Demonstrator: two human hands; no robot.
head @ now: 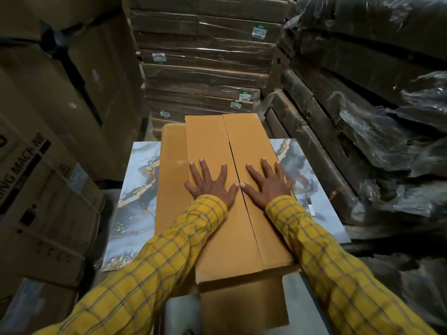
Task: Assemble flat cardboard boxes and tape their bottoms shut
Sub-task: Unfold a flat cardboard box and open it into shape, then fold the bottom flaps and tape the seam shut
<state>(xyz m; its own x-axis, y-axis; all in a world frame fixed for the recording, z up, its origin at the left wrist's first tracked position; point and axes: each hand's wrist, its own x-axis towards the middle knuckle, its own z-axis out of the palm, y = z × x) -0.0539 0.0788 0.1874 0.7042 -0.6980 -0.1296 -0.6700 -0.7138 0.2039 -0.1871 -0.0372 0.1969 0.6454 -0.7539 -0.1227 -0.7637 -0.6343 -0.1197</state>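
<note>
A long brown cardboard box (217, 143) lies on a marble-patterned table (137, 189), its two long flaps folded down and meeting along a centre seam (233, 155). My left hand (210, 183) presses flat on the left flap with fingers spread. On the right flap, my right hand (267, 182) presses flat the same way. The thumbs nearly touch at the seam. A side flap (171, 165) sticks out on the box's left. No tape is in view.
Shrink-wrapped bundles of flat cardboard (205, 56) are stacked high just behind the table. Large printed cartons (48, 153) stand on the left. Plastic-wrapped stacks (375, 117) crowd the right side. The space around the table is narrow.
</note>
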